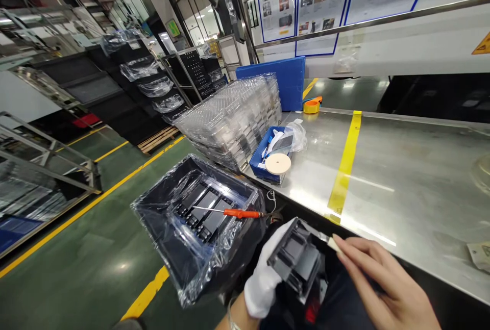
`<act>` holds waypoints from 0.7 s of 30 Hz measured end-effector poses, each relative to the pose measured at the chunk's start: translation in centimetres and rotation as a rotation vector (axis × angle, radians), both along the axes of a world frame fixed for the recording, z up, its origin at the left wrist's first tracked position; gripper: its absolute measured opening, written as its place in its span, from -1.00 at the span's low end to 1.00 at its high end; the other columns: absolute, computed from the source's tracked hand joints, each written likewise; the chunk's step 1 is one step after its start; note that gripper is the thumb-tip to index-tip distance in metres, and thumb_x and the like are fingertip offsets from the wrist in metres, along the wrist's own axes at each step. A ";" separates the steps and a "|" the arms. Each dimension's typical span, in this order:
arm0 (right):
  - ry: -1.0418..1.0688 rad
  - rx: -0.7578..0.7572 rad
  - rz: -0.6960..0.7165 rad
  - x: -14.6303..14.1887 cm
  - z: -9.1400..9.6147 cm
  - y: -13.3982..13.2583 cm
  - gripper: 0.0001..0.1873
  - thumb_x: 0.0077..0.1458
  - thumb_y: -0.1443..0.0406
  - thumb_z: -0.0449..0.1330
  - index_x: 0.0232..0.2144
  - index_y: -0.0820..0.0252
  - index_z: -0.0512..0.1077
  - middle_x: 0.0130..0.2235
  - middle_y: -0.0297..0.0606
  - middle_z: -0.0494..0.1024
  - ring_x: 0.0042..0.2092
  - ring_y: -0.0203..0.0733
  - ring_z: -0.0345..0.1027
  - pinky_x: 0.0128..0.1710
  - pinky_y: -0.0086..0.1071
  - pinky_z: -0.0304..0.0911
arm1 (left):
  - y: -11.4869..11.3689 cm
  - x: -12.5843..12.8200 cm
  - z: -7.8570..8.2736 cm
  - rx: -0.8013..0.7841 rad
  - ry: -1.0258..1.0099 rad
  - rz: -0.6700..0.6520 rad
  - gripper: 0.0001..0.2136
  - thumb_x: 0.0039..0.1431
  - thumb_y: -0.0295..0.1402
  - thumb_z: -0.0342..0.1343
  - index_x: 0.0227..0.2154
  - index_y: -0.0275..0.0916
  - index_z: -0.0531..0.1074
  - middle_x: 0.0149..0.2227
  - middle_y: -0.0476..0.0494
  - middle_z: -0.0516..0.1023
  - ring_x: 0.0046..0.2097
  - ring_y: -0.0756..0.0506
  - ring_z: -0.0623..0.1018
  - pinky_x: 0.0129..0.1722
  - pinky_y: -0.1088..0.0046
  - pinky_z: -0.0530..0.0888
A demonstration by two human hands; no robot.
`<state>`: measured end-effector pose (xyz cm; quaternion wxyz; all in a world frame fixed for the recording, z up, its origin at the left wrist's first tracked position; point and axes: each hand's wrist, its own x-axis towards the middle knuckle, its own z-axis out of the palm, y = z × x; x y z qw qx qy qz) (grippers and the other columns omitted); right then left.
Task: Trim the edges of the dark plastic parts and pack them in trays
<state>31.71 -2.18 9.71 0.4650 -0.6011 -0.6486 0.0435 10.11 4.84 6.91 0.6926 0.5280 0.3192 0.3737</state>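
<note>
My left hand, in a white glove, is wrapped round a black plastic part with a boxy, recessed shape. My bare right hand pinches the cream-coloured end of a small thin blade. The blade lies along the upper right edge of the black part; whether it touches cannot be made out. To the left, a black bin lined with clear plastic film holds several similar black parts. An orange-handled screwdriver with a long shaft extends over that bin's right side.
A metal workbench with a yellow tape stripe runs along the right. On it are a blue box, a round cream disc, stacked clear trays and a yellow tape roll. Black crates stand behind.
</note>
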 end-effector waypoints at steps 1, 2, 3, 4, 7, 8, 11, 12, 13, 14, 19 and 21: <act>-0.032 -0.017 0.009 0.0 0.0 -0.1 -0.69 0.33 0.25 0.15 0.10 -0.02 0.45 -0.10 -0.28 0.51 -0.09 -0.31 0.49 -0.10 -0.53 0.38 | 0.3 0.0 0.7 0.117 0.066 -0.029 -0.32 0.10 -0.12 0.30 0.28 -0.14 0.33 0.27 -0.27 0.41 0.28 -0.37 0.39 0.35 0.07 0.24; -0.058 -0.033 0.002 0.1 0.0 -0.2 -0.69 0.33 0.24 0.14 0.10 -0.02 0.45 -0.11 -0.27 0.52 -0.11 -0.29 0.50 -0.12 -0.51 0.40 | 0.5 0.0 1.2 0.234 0.147 -0.038 -0.26 0.06 -0.17 0.34 0.32 -0.13 0.27 0.31 -0.27 0.36 0.31 -0.38 0.35 0.37 0.07 0.19; -0.074 -0.041 -0.017 0.2 0.0 -0.3 -0.68 0.33 0.23 0.14 0.10 -0.02 0.44 -0.12 -0.26 0.52 -0.11 -0.28 0.50 -0.12 -0.49 0.42 | 0.7 -0.1 1.6 0.333 0.238 -0.029 -0.21 0.02 -0.22 0.36 0.33 -0.12 0.24 0.32 -0.27 0.34 0.33 -0.38 0.32 0.39 0.09 0.14; -0.086 -0.047 -0.030 0.3 -0.1 -0.4 -0.67 0.33 0.23 0.14 0.12 -0.02 0.44 -0.11 -0.25 0.53 -0.10 -0.26 0.51 -0.11 -0.47 0.43 | 0.8 -0.2 1.9 0.410 0.327 -0.003 -0.20 0.01 -0.24 0.37 0.34 -0.12 0.23 0.32 -0.26 0.34 0.33 -0.36 0.30 0.40 0.12 0.11; -0.126 -0.075 0.021 0.8 -0.4 -0.7 -0.62 0.30 0.23 0.17 0.15 -0.03 0.41 -0.06 -0.23 0.54 -0.08 -0.25 0.52 -0.11 -0.48 0.45 | 0.8 -0.8 2.3 0.557 0.467 0.026 -0.21 0.06 -0.26 0.32 0.35 -0.12 0.18 0.24 -0.26 0.40 0.27 -0.31 0.37 0.38 0.19 0.14; -0.136 -0.081 0.030 1.0 -0.5 -0.8 -0.61 0.29 0.22 0.18 0.15 -0.04 0.42 -0.06 -0.24 0.54 -0.09 -0.25 0.53 -0.13 -0.51 0.45 | 0.8 -0.9 2.4 0.593 0.471 0.023 -0.22 0.07 -0.26 0.30 0.36 -0.12 0.16 0.21 -0.26 0.40 0.25 -0.30 0.39 0.36 0.20 0.16; -0.063 -0.089 -0.054 1.4 -0.7 -0.7 -0.68 0.29 0.16 0.18 0.07 -0.08 0.50 -0.08 -0.28 0.58 -0.12 -0.26 0.55 -0.12 -0.53 0.44 | 1.0 -1.4 2.8 0.657 0.421 -0.027 -0.22 0.10 -0.21 0.25 0.38 -0.15 0.12 0.20 -0.29 0.39 0.22 -0.31 0.40 0.34 0.18 0.19; 0.009 -0.106 -0.077 1.5 -0.7 -0.6 -0.70 0.28 0.13 0.18 0.03 -0.07 0.53 -0.09 -0.28 0.59 -0.11 -0.24 0.55 -0.10 -0.51 0.44 | 1.1 -1.5 3.0 0.649 0.391 -0.055 -0.22 0.11 -0.19 0.24 0.38 -0.15 0.13 0.20 -0.29 0.38 0.22 -0.32 0.40 0.33 0.17 0.19; 0.103 -0.147 -0.079 1.6 -0.6 -0.4 -0.72 0.27 0.10 0.19 -0.03 -0.04 0.57 -0.12 -0.27 0.60 -0.12 -0.22 0.55 -0.09 -0.49 0.44 | 1.2 -1.7 3.1 0.635 0.358 -0.092 -0.24 0.12 -0.17 0.22 0.37 -0.15 0.14 0.20 -0.29 0.38 0.21 -0.32 0.40 0.32 0.16 0.20; 0.220 -0.229 -0.049 1.5 -0.5 -0.3 -0.71 0.25 0.06 0.19 -0.11 0.00 0.59 -0.20 -0.26 0.61 -0.15 -0.19 0.55 -0.11 -0.47 0.45 | 1.4 -1.7 3.4 0.618 0.324 -0.128 -0.27 0.14 -0.16 0.21 0.37 -0.14 0.17 0.19 -0.28 0.39 0.20 -0.32 0.41 0.31 0.16 0.21; 0.625 -0.658 0.166 0.3 0.6 0.2 -0.45 0.25 -0.12 0.09 -0.51 0.17 0.49 -0.57 -0.38 0.30 -0.51 -0.33 0.21 -0.51 -0.50 0.25 | 1.6 -1.0 4.4 0.476 0.203 -0.282 -0.39 0.20 -0.13 0.19 0.28 -0.22 0.31 0.03 -0.29 0.49 0.04 -0.25 0.50 0.18 0.17 0.36; 0.633 -0.678 0.206 -0.2 0.7 0.5 -0.40 0.25 -0.15 0.07 -0.55 0.18 0.45 -0.58 -0.40 0.24 -0.53 -0.36 0.09 -0.54 -0.49 0.16 | 1.7 -0.5 4.8 0.352 0.228 -0.293 -0.58 0.33 -0.13 0.04 0.13 -0.24 0.46 -0.09 -0.26 0.53 -0.05 -0.20 0.53 0.12 0.21 0.40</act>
